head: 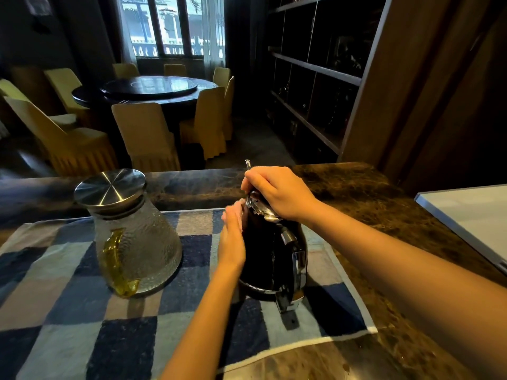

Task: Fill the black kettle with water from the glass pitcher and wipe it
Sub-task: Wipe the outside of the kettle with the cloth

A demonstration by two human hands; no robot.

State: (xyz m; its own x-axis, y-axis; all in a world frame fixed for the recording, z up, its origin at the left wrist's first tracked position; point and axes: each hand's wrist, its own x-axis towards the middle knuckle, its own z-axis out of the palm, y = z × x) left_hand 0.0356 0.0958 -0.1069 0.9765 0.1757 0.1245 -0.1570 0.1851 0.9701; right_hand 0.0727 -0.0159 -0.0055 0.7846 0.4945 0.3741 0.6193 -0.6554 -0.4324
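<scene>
The black, round-bodied electric kettle (270,259) stood on a blue-and-grey checked towel (82,325) spread over the dark marbled worktop (384,215), near the ribbed clear glass pitcher (148,242) and to its right. The right hand (277,190) was curled over the kettle's shiny metal lid (260,211), gripping it from above. The left hand (233,237) lay flat, fingers straight, against the kettle's left flank.

This looked like work on the lid, either opening it or seating it. To do it well, the left palm should brace the body so it does not slide on the cloth, while the right hand moves the lid squarely, without wrenching.

The pitcher carried its brushed steel disc lid (109,187) and an amber handle (115,259). Whether it held water could not be told through the textured glass. The kettle's inside was hidden.
</scene>
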